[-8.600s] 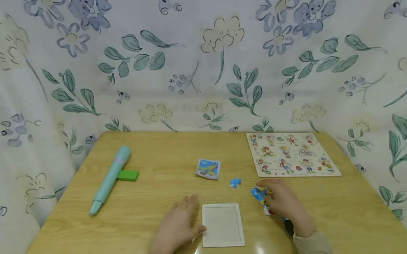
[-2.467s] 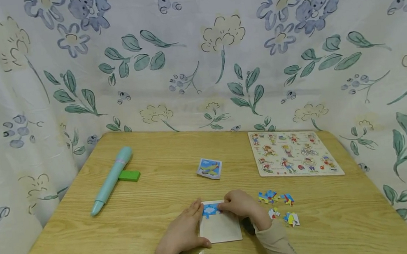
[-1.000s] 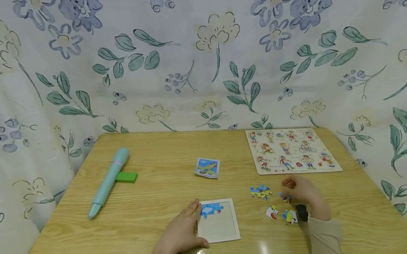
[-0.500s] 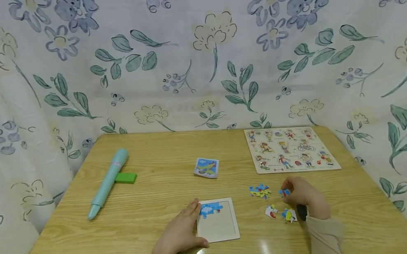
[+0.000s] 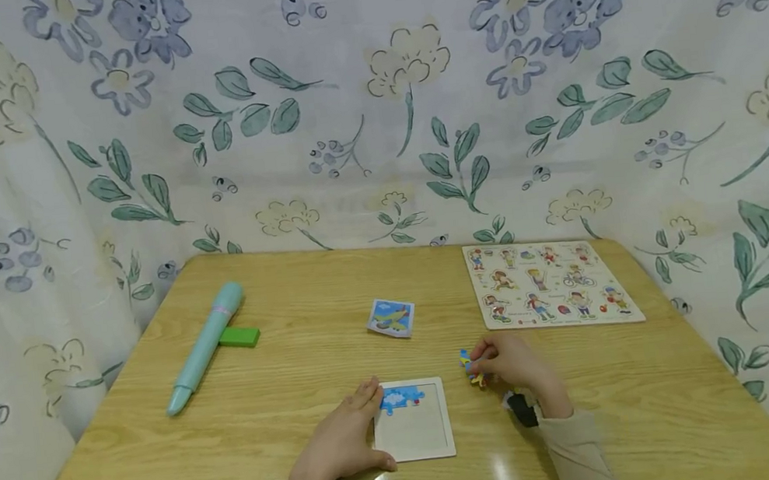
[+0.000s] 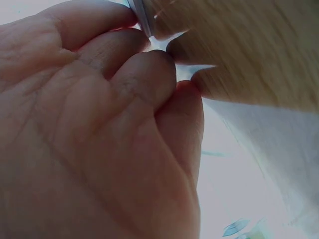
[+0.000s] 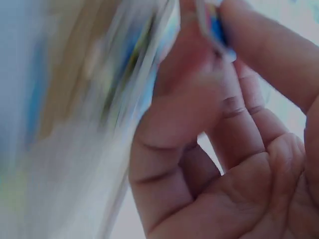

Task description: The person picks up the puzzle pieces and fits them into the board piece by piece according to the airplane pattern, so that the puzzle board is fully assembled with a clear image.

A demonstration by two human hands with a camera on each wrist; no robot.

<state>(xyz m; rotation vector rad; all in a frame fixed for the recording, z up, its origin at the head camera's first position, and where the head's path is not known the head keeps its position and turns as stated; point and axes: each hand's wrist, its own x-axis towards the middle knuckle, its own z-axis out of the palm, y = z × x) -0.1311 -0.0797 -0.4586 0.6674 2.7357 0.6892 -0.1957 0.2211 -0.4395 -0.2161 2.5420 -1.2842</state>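
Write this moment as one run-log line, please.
left hand: resting at left side of puzzle frame; right hand: pinching puzzle piece; blue pieces: inside puzzle frame, upper left

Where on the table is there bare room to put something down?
The tabletop looks bare between the green block and the picture card, between the left hand and the teal stick, and right of the right sleeve. It is crowded around the right hand, puzzle pieces and white frame.
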